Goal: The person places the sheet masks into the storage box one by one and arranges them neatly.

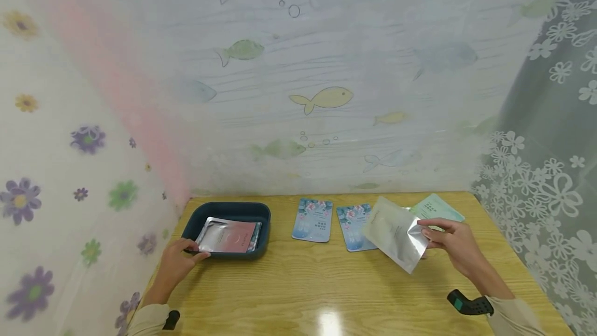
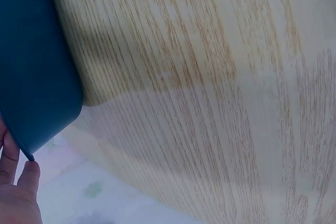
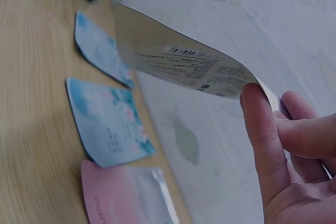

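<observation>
Your right hand (image 1: 454,245) holds a pale packet (image 1: 394,229) above the table (image 1: 289,281); your left hand (image 1: 176,261) steadies a bin (image 1: 243,256).
Your right thumb and fingers pinch the packet's silvery end, and your left ones pinch the bin's near-left rim. Inside the bin, a pink-and-silver packet (image 1: 233,237) lies over a patterned one (image 1: 254,240). On the table lie two blue packets (image 1: 312,222), the right one partly hidden behind your pale packet, and a green packet (image 1: 436,207) beyond your right hand.
</observation>
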Demonstrator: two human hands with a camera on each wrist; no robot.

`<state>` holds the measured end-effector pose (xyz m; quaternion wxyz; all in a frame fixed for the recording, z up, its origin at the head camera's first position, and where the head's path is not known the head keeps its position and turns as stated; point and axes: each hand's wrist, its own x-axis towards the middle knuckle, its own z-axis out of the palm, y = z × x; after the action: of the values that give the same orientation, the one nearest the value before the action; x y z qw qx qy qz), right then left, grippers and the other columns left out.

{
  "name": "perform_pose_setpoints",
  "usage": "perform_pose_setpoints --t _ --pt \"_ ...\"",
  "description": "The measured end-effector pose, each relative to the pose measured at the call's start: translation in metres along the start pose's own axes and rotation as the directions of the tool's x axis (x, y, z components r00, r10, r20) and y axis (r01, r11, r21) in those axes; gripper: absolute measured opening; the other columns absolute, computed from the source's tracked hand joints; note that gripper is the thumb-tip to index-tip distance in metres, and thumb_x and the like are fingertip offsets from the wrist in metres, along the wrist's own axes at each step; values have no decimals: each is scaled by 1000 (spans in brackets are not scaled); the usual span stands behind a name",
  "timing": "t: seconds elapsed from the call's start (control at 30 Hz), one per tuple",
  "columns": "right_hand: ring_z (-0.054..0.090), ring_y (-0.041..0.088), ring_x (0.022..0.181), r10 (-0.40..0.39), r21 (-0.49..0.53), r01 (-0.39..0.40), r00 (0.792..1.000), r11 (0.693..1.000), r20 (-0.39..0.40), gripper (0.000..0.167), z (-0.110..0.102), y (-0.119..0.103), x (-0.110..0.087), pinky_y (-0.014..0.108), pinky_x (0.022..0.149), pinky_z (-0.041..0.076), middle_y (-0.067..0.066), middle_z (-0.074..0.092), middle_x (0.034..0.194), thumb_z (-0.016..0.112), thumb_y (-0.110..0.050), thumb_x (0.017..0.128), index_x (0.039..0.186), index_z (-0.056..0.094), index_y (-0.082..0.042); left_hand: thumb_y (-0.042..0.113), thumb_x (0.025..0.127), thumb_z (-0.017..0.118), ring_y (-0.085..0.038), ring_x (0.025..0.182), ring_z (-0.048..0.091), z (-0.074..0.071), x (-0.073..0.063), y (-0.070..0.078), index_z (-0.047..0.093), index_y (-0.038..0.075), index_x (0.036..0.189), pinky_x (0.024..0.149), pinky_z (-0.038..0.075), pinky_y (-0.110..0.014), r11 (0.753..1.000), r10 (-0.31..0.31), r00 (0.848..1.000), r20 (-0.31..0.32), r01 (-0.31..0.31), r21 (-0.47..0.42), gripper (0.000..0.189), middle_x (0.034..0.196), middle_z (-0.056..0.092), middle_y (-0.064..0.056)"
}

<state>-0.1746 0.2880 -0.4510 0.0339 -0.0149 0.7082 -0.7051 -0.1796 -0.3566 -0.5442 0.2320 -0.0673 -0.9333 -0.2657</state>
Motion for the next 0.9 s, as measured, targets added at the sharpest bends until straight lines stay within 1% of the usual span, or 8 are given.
perform_pose_setpoints --t 0.13,0.3,0.4,0.6,0.8,0.9 --pt "65 14 75 -26 39 25 1000 999 15 18 10 1 5 28 63 54 1 65 94 63 -1 90 106 68 4 20 61 90 -17 68 52 0 -1 -1 62 14 69 62 45 -35 1000 -11 1000 3 11 -8 30 71 56 3" --pt "64 14 74 -50 35 50 999 998 16 18 23 3 12 29 63 54 1 64 95 63 -2 90 106 68 3 20 61 89 -17 69 51 1 -1 -1 62 14 69 63 44 -35 1000 -21 1000 7 21 -8 29 71 56 3" --pt "64 14 73 -47 46 47 999 998 17 18 31 4 17 29 63 55 -1 63 98 63 -2 90 106 68 4 20 62 89 -17 70 51 2 0 -1 62 13 70 64 44 -35 999 -31 999 15 31 -7 29 71 56 4" --pt "64 15 74 -42 87 39 999 995 33 21 48 7 27 30 62 55 0 64 101 62 1 89 107 65 10 21 63 89 -16 70 50 2 0 -3 63 13 71 64 44 -36 999 -46 998 32 46 0 28 72 56 3" --pt "64 15 72 -38 97 35 999 995 34 19 64 11 38 29 60 55 1 63 98 62 2 89 106 66 9 21 63 89 -18 70 51 1 0 -2 63 12 70 65 43 -36 999 -35 999 21 35 -1 29 72 57 2" --pt "63 15 71 -33 83 30 999 996 37 21 72 13 42 29 60 55 2 62 102 61 2 89 108 64 10 20 62 89 -18 70 51 1 0 -1 63 11 70 65 44 -37 999 -42 999 18 42 -6 29 72 57 1"
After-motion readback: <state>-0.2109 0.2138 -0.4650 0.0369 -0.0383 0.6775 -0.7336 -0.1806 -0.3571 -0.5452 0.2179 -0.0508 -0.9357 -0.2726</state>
